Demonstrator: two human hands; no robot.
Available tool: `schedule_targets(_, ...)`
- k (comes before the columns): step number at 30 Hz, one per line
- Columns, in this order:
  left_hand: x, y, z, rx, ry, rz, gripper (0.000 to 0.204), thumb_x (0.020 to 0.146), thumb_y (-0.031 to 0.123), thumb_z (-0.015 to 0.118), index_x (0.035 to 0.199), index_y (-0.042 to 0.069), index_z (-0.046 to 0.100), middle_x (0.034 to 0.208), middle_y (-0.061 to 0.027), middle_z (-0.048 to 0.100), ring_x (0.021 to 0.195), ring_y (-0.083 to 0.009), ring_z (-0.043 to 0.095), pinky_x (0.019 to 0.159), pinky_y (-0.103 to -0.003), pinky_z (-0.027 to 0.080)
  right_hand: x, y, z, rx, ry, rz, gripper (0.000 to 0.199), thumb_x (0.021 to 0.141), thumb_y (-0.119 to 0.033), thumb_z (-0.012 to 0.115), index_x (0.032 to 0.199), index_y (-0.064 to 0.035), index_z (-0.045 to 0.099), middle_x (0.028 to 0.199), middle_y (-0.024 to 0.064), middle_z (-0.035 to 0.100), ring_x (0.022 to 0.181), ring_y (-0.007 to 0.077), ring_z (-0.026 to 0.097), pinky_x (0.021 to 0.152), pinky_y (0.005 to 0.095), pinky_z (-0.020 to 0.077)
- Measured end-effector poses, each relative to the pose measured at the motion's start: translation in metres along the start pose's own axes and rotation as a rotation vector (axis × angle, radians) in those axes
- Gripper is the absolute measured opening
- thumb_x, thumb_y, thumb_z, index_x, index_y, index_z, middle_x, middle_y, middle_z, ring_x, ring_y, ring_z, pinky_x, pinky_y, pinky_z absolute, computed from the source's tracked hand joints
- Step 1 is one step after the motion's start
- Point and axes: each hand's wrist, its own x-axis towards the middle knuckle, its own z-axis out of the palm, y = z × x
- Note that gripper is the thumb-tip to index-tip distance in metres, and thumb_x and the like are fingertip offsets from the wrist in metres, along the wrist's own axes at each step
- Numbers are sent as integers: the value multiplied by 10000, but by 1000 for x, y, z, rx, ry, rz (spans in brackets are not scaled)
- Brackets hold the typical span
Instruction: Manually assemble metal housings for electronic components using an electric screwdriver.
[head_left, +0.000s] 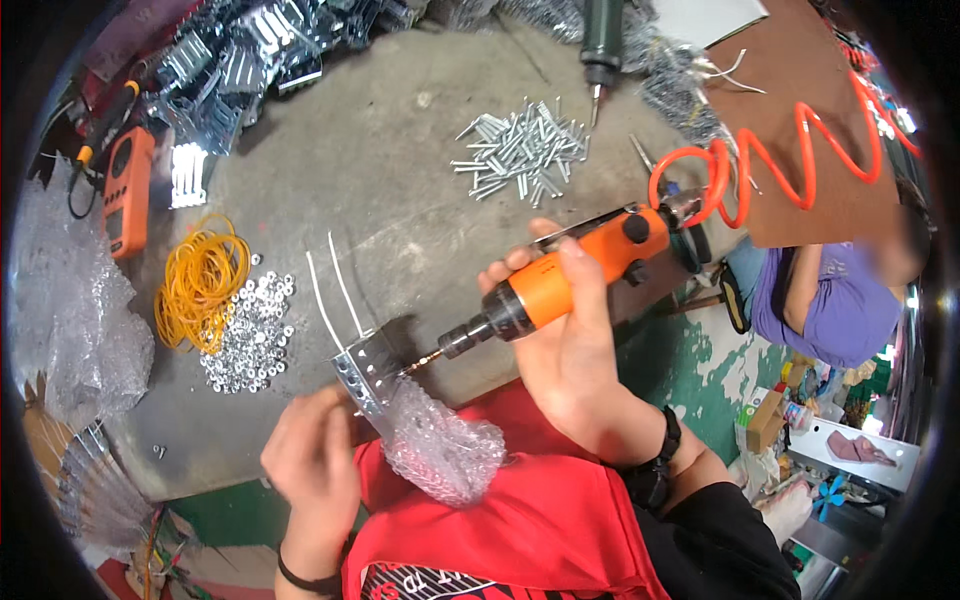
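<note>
Fingers (pixel 587 285) of my right hand (pixel 565 345) closed around an orange pneumatic driver (pixel 560 282).

Its bit (pixel 428 358) pointed at a metal bracket (pixel 367 384) by the near edge of the bench (pixel 385 150), bubble wrap (pixel 440 445) against it; my left hand (pixel 315 450) blurred beside the bracket, and I couldn't tell whether it gripped.

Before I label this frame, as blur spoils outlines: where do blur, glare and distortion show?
In the head view, the left hand looks slightly blurred, glare whitens a metal part beside the orange device, and fisheye distortion bends the outer scene.
</note>
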Motion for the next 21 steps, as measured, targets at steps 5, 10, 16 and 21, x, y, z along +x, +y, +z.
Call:
schedule_targets(5, -16, 32, 10, 14, -206, 82, 975, 762, 4, 596, 1487, 40, -55, 811, -127, 644, 685, -196, 626, 637, -293, 498, -7, 7, 8, 29, 0, -77, 365, 886, -273, 621, 1157, -74, 479, 906, 56, 543, 904, 195, 540, 902, 382, 452)
schedule_targets(10, -17, 32, 4, -454, -230, -186, 800, 790, -117, 417, 1488, 5, 45, 1211, -202, 567, 1061, -237, 598, 916, -337, 462, -11, -34, 13, -307, -226, -217, 368, 914, -274, 602, 1163, -26, 493, 831, 53, 563, 762, 167, 565, 754, 337, 498)
schedule_targets(16, -23, 10, -5, -989, -266, -105, 657, 869, 30, 534, 1449, -55, 238, 1373, -162, 449, 1238, -221, 469, 1038, -330, 353, 18, -184, -56, -1472, -139, -459, 473, 834, -346, 698, 1113, 3, 542, 766, 26, 570, 699, 112, 572, 626, 275, 473)
schedule_targets(21, -20, 11, -4, -1337, -291, -235, 653, 876, 22, 512, 1467, 3, 235, 1357, -159, 462, 1185, -234, 517, 1004, -345, 410, 63, -223, -122, -2128, 261, -710, 580, 792, -274, 725, 1275, -36, 510, 1137, 174, 633, 1055, 324, 602, 917, 391, 451)
